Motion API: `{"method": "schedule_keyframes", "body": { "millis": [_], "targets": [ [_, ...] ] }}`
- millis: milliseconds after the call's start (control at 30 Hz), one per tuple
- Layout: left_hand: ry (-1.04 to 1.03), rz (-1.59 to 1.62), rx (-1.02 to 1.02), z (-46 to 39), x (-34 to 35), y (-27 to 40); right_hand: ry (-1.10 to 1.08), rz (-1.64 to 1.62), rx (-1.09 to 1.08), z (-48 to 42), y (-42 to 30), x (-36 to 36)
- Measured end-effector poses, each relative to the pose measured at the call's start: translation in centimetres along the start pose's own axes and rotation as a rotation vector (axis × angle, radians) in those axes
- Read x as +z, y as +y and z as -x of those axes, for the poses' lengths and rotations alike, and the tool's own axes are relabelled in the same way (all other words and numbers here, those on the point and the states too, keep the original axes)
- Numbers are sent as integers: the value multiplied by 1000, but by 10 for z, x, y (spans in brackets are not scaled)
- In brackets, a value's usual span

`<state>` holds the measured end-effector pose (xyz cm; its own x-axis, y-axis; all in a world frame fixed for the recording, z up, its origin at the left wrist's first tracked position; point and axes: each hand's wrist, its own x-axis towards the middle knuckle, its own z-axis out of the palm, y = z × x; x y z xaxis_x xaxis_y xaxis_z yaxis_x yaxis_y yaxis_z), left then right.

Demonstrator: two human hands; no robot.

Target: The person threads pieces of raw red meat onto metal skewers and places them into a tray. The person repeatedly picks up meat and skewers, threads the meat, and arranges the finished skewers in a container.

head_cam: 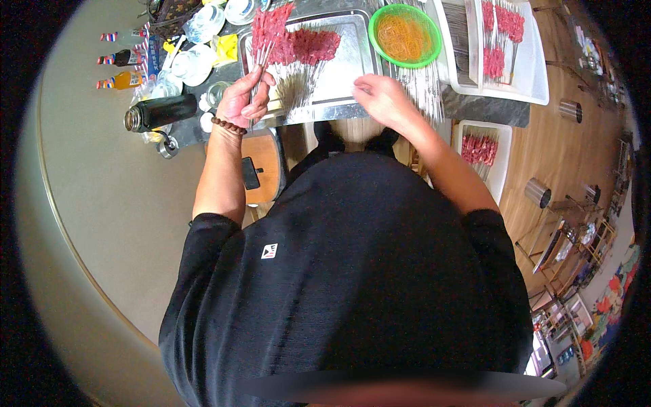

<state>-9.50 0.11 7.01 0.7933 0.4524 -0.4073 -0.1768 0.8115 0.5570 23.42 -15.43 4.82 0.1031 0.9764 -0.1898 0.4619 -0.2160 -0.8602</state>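
My left hand (249,99), with a beaded bracelet at the wrist, grips a bundle of thin metal skewers whose upper ends carry raw red meat (269,25). Behind it, more meat skewers (313,46) lie on a metal tray (351,63), handles towards me. My right hand (379,96) is over the tray's right front edge, slightly blurred, fingers bent; whether it holds anything small cannot be told. A green plastic basket (435,51) of rubber bands (404,38) stands just beyond it, above many bare metal skewers (419,91).
White plastic bins (539,91) with skewers and meat stand at right; another bin (501,173) sits lower. At left are a black flask (165,109), glass jars (218,91), plastic containers (190,66) and drink bottles (122,80). A phone (250,173) lies on a wooden stool (267,163).
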Motion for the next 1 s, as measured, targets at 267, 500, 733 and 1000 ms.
{"method": "schedule_keyframes", "body": {
  "millis": [267, 500, 733, 1000],
  "targets": [
    [225, -133, 21, 36, 42, 0, -248, 132, -37, -91, 69, 138],
    [366, -159, 17, 80, 11, -20, -18, -332, 632, -91, 39, 140],
    [390, -97, 19, 109, -14, -40, 159, -826, 798, -110, 35, 146],
    [371, -50, 14, 100, -14, -39, 237, -866, 751, -96, 41, 134]
  ]
}}
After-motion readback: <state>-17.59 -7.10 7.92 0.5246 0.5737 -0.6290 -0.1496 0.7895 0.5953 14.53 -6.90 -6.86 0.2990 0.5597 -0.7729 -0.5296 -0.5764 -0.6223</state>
